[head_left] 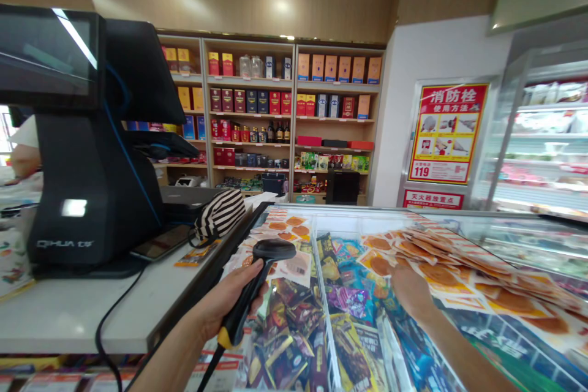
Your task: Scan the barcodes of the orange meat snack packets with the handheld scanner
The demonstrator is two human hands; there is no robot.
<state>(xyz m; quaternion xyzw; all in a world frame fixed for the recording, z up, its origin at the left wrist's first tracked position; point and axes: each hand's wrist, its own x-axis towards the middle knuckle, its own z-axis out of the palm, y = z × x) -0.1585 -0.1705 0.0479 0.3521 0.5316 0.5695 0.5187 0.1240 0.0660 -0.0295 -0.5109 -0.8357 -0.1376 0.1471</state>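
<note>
My left hand (239, 294) is wrapped round the handle of a black and yellow handheld barcode scanner (274, 250), its head over the glass freezer lid. Beneath and just beyond that head lies a flat packet with a printed barcode (298, 268). Over the lid on the right, my right hand (410, 289) touches or nearly touches the edge of a flat clear-and-white packet with an orange-brown round piece (380, 265). Its fingers are blurred and partly hidden, so a grip cannot be made out. Beside it spreads a pile of similar packets (441, 272), overlapping toward the right.
Wrapped ice creams (289, 334) fill wire baskets below the glass. On the left, a counter (73, 324) bears a black checkout terminal (92, 184), a phone (163, 242) and a striped pouch (223, 214). Shelves of boxes (252, 101) stand behind. A person's arm (25, 156) shows far left.
</note>
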